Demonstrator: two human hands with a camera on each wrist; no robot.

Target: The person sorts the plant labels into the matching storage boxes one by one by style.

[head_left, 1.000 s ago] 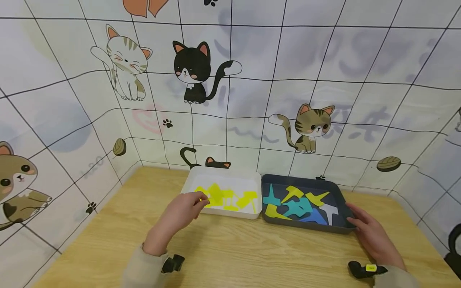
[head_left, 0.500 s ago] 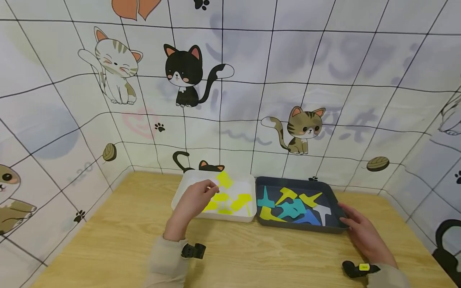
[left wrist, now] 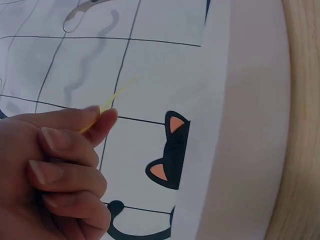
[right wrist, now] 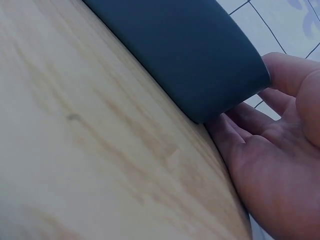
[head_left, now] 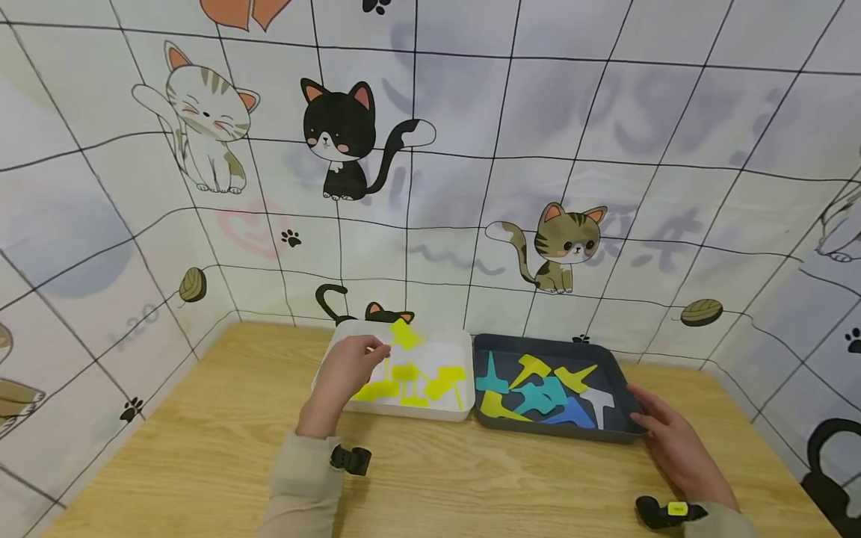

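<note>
Above the white tray (head_left: 393, 412), my left hand (head_left: 341, 373) pinches a thin yellow T-shaped plant label (head_left: 405, 334) between thumb and forefinger. In the left wrist view the label (left wrist: 118, 94) shows almost edge-on, and the other fingers are curled in. Several more yellow labels (head_left: 449, 379) lie in the white tray, partly overlapping. My right hand (head_left: 681, 446) holds the right end of a dark grey tray (head_left: 578, 432), thumb at the rim and fingers against its outer side. Inside that tray lie yellow, teal, blue and pale grey labels (head_left: 572, 412).
Both trays stand side by side on a wooden table (head_left: 430, 478), near the back wall covering (head_left: 444, 246) with its printed cats. A black curved object (head_left: 830, 463) stands beyond the table's right edge.
The left hand has lifted a yellow label from the pile, moved toward the back of the white tray, then slightly left. The right hand keeps its hold on the dark tray. The view has shifted.
</note>
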